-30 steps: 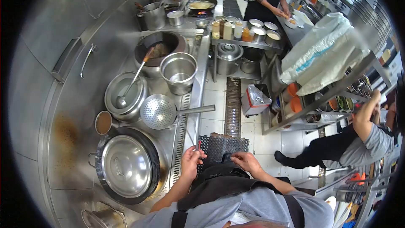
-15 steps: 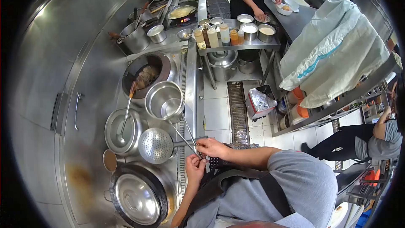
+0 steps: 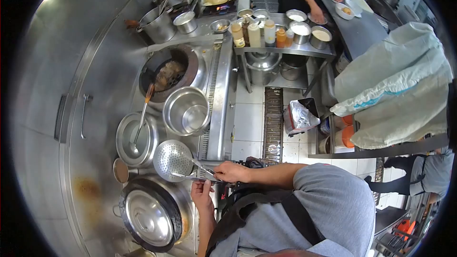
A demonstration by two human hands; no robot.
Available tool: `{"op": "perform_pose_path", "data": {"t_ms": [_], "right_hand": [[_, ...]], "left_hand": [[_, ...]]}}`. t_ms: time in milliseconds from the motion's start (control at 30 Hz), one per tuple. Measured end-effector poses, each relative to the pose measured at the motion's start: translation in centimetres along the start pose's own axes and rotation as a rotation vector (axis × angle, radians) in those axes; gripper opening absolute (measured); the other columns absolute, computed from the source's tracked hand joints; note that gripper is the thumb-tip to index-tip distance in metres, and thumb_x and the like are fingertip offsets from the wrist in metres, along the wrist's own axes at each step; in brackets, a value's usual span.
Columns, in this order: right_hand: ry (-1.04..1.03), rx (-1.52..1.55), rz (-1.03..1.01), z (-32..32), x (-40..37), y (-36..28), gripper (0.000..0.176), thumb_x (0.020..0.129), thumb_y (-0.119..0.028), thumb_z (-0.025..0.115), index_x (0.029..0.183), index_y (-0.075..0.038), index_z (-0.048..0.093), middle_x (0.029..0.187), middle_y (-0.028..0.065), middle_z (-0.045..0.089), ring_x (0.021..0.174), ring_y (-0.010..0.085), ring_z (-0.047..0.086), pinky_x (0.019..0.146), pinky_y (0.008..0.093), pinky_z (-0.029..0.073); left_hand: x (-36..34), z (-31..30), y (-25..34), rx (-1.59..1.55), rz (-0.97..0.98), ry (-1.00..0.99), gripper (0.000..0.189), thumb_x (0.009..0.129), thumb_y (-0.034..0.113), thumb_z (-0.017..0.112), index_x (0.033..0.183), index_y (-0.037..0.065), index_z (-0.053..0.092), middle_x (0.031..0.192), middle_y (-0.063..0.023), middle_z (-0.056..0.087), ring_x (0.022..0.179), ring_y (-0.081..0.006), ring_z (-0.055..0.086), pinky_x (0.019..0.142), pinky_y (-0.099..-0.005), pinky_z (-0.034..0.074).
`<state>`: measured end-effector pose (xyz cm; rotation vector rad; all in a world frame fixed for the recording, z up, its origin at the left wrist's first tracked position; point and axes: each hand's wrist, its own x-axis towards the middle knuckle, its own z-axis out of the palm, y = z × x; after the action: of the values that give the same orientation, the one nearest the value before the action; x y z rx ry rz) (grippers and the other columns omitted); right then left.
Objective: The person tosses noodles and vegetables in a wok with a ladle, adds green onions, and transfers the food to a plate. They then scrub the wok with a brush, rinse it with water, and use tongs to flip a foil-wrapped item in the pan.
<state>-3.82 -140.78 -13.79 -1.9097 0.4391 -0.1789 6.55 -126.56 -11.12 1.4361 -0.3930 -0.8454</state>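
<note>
Metal tongs (image 3: 190,177) extend left from my right hand (image 3: 233,172), their two arms spread apart and their tips over the edge of the perforated skimmer (image 3: 170,159). The fingers of my right hand are closed around the tongs near their joined end. My left hand (image 3: 203,197) is just below, thumb and fingers pinched at the lower arm of the tongs; the exact contact is partly hidden. Beyond the skimmer stands a steel pot (image 3: 183,114) with no visible food in it.
A ladle (image 3: 139,131) rests in a round pan (image 3: 124,138). A lidded wok (image 3: 128,219) sits nearest me, and a burner well (image 3: 190,62) lies ahead. Squeeze bottles (image 3: 254,34) stand on a side table (image 3: 285,51). A co-worker's hand (image 3: 316,14) is behind it; another person (image 3: 419,173) stands at right.
The tongs have swung from pointing up at the pot to pointing left over the skimmer, their arms spread wider. My hands have moved slightly left. The camera view has shifted.
</note>
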Motion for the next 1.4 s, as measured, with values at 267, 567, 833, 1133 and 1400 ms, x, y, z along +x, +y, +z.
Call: {"op": "perform_pose_path", "data": {"t_ms": [267, 567, 833, 1133, 1400], "right_hand": [[-0.299, 0.026, -0.046, 5.4, 4.0, -1.5, 0.031, 0.083, -0.03, 0.053, 0.088, -0.001, 0.062, 0.085, 0.0221, 0.062, 0.084, 0.0382, 0.06, 0.075, 0.0453, 0.046], [-0.679, 0.295, 0.186, 13.2, 4.7, -6.9, 0.047, 0.081, -0.046, 0.064, 0.097, -0.002, 0.059, 0.068, 0.0064, 0.06, 0.05, 0.0168, 0.058, 0.04, 0.0291, 0.046], [-0.348, 0.055, 0.29, 11.2, 6.3, -3.6, 0.056, 0.08, -0.052, 0.061, 0.105, -0.002, 0.058, 0.083, 0.0156, 0.062, 0.065, 0.0251, 0.062, 0.058, 0.0383, 0.05], [-0.019, -0.199, 0.299, 8.2, 3.2, -3.2, 0.051, 0.085, -0.046, 0.056, 0.108, 0.0, 0.059, 0.096, 0.0224, 0.063, 0.094, 0.0386, 0.059, 0.084, 0.0436, 0.045], [-0.048, -0.224, 0.28, 7.9, 3.1, -0.1, 0.05, 0.086, -0.044, 0.057, 0.11, -0.001, 0.059, 0.095, 0.0237, 0.063, 0.091, 0.0386, 0.06, 0.081, 0.0432, 0.046]], "left_hand": [[-4.3, -4.6, -1.1, 0.018, 0.1, 0.341, 0.01, 0.085, 0.005, 0.063, 0.09, 0.002, 0.056, 0.081, -0.0059, 0.062, 0.069, -0.0119, 0.058, 0.061, -0.0236, 0.047], [-7.3, -12.6, 0.2, -0.188, 0.105, 0.451, 0.004, 0.088, 0.006, 0.059, 0.088, 0.004, 0.056, 0.085, -0.0067, 0.064, 0.075, -0.0137, 0.061, 0.067, -0.0269, 0.051], [-7.4, -29.6, -0.1, 0.448, 0.134, 0.593, 0.019, 0.085, 0.008, 0.062, 0.103, 0.001, 0.063, 0.091, -0.006, 0.065, 0.083, -0.0118, 0.059, 0.071, -0.0246, 0.047], [-1.2, -45.2, -0.3, 1.459, 0.076, 0.61, 0.046, 0.075, 0.012, 0.062, 0.115, -0.008, 0.053, 0.103, -0.028, 0.06, 0.098, -0.0414, 0.058, 0.087, -0.045, 0.046], [1.7, -45.7, -0.6, 1.502, 0.052, 0.692, 0.036, 0.075, 0.01, 0.059, 0.109, -0.002, 0.057, 0.1, -0.0248, 0.062, 0.09, -0.0404, 0.06, 0.08, -0.0458, 0.048]]}}
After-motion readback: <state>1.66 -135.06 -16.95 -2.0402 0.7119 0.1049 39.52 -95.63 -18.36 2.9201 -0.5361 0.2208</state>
